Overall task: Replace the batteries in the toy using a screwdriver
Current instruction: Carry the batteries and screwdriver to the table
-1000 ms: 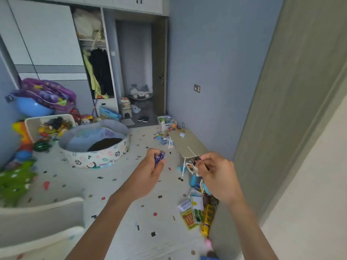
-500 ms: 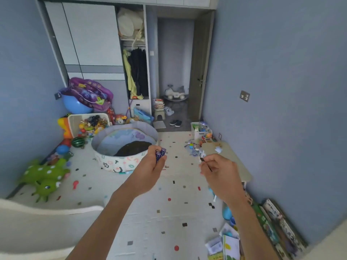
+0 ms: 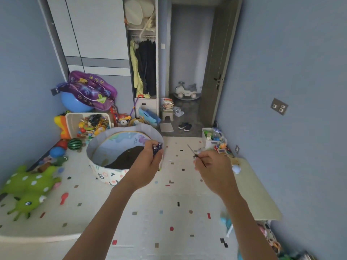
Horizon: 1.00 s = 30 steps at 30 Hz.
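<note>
We are gripping the batteries point(image 3: 157, 147) in the left hand point(image 3: 148, 166), frame centre, their ends poking up past the fingers. The right hand point(image 3: 214, 170) is pinching the screwdriver point(image 3: 195, 154) just right of centre, tip pointing up-left. Which toy needs them, we cannot tell; toys are lying in the bin point(image 3: 72, 119) at left and by the table point(image 3: 261, 194) at right. We are judging it best to set the batteries down first, freeing a hand to steady the toy while unscrewing.

Screwdriver point(image 3: 191, 150) handle — hidden; batteries point(image 3: 157, 146) half-hidden
</note>
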Tool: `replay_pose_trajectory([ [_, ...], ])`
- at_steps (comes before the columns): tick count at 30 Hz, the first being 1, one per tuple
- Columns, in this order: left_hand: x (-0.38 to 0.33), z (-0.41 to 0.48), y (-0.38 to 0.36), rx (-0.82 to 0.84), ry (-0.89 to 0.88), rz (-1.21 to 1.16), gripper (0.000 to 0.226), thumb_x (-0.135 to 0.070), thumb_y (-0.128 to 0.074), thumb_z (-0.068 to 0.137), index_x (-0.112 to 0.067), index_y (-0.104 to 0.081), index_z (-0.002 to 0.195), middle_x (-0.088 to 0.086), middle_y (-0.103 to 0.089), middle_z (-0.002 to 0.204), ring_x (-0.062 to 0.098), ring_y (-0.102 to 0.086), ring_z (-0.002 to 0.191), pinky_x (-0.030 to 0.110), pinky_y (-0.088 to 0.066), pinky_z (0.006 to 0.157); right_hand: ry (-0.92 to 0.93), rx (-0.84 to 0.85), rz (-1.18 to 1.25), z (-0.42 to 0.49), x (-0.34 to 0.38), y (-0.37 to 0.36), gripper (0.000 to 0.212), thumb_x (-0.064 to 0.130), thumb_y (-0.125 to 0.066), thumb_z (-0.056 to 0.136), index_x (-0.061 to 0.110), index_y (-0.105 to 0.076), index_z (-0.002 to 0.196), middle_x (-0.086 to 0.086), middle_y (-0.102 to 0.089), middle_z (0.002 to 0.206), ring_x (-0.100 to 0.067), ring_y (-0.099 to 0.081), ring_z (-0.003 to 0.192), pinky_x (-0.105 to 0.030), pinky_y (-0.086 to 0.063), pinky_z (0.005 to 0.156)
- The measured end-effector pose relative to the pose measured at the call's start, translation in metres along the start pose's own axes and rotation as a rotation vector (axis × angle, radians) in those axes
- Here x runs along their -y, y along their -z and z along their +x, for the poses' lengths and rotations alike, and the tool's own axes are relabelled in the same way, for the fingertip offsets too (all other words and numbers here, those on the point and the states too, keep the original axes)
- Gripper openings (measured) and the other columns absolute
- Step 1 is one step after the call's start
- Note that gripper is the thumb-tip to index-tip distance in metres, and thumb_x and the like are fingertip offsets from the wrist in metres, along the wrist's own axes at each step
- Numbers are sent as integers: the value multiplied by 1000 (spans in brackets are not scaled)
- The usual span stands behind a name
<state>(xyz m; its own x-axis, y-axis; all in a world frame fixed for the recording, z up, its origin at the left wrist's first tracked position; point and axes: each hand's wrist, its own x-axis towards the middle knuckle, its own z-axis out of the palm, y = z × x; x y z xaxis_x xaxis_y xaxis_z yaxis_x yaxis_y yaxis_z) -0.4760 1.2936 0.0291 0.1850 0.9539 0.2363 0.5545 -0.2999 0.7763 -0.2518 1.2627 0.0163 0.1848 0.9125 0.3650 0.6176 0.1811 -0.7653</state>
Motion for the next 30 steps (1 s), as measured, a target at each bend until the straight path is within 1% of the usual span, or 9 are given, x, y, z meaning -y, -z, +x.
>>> replay_pose_trajectory([
  [3,22,89,1,-23,-14,13,20,-25,-45,112,-9,-48,124,2,-60,91,12,-55,72,10,-43,63,15,-18,-66,84,-13,-24,10,22,-69,92,15,-75,97,6,-79,79,-11,-77,70,-40,-65,70],
  [8,45,237,2,59,4,39,16,-28,-41,114,-14,-44,122,1,-55,82,13,-51,66,7,-41,47,2,-50,-132,212,-40,-62,10,23,-67,94,17,-75,94,5,-79,77,-11,-76,68,-38,-64,69],
  [13,67,366,-26,77,-22,19,18,-30,-41,113,-15,-43,123,5,-61,91,15,-58,77,16,-44,60,-17,-75,-158,322,-80,-84,12,23,-66,94,16,-75,92,3,-79,79,-15,-75,73,-39,-63,75],
  [16,78,447,-50,91,-62,17,13,-26,-41,114,-15,-43,120,11,-63,94,19,-59,78,10,-48,56,-26,-90,-187,396,-110,-95,11,24,-67,95,18,-75,92,6,-78,74,-7,-73,67,-29,-61,73],
  [18,88,501,-66,89,-91,7,10,-26,-41,114,-18,-43,120,17,-67,101,29,-66,87,18,-54,64,-8,-100,-202,448,-132,-105,10,23,-68,95,17,-76,92,6,-77,71,-5,-72,65,-23,-60,72],
  [20,97,553,-77,86,-86,8,11,-27,-41,114,-19,-43,121,19,-70,103,35,-70,93,37,-59,74,1,-93,-172,502,-150,-114,10,21,-67,95,15,-75,92,3,-78,72,-10,-74,66,-30,-61,75],
  [21,101,578,-80,84,-71,12,12,-28,-41,114,-19,-43,121,19,-70,101,35,-70,91,39,-57,70,1,-87,-161,529,-156,-119,9,20,-67,95,14,-75,92,2,-79,73,-13,-75,67,-34,-62,75],
  [24,110,655,-88,75,-64,43,14,-28,-42,114,-16,-43,121,18,-67,95,28,-61,75,27,-46,58,0,-69,-135,605,-174,-132,10,20,-68,95,12,-74,94,0,-79,76,-17,-75,69,-41,-63,75],
  [30,120,800,-129,187,-163,125,12,-28,-41,114,-22,-41,124,4,-64,91,12,-58,69,20,-48,55,-97,-149,-86,720,-222,-136,8,21,-70,93,15,-74,93,3,-78,74,-16,-75,67,-42,-64,70],
])
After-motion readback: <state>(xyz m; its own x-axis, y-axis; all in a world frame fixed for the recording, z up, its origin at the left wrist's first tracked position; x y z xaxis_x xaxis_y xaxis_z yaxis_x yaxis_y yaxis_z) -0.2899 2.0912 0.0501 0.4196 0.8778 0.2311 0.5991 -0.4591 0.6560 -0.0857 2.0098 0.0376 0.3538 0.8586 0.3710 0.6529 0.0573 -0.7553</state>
